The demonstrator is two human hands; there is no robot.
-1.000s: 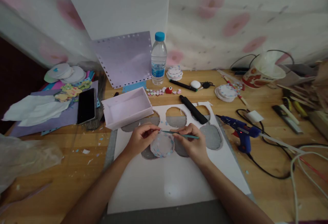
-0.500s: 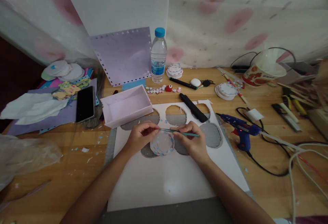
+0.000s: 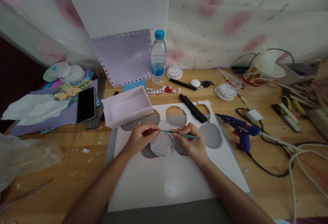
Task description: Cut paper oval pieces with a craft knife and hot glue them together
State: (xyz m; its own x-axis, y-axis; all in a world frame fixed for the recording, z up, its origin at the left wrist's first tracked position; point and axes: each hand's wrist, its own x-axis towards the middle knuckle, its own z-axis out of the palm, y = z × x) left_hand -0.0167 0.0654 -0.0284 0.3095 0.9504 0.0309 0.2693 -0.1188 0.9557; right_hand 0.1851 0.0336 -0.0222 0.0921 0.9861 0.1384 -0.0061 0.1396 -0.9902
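Note:
My right hand (image 3: 191, 142) is closed around a pair of thin teal tweezers (image 3: 188, 135), whose points reach left to the fingertips of my left hand (image 3: 145, 136). The left thumb and finger are pinched together at those points; whatever is between them is too small to make out. Just below the tweezers lies a round white paper disc (image 3: 163, 144) with light blue bits around its rim. It rests on a white sheet (image 3: 161, 186) with several round holes cut through it, over a grey cutting mat (image 3: 179, 213).
A blue glue gun (image 3: 243, 131) with cords lies right of the sheet. A black marker (image 3: 192, 108) crosses the sheet's top. Behind stand a pale pink box (image 3: 128, 109) and a water bottle (image 3: 158, 60). A phone (image 3: 85, 105) lies left; stacked discs (image 3: 225, 91) sit back right.
The tweezers have turned slightly, and their two prongs look closer together. Both hands and the disc stay nearly in place.

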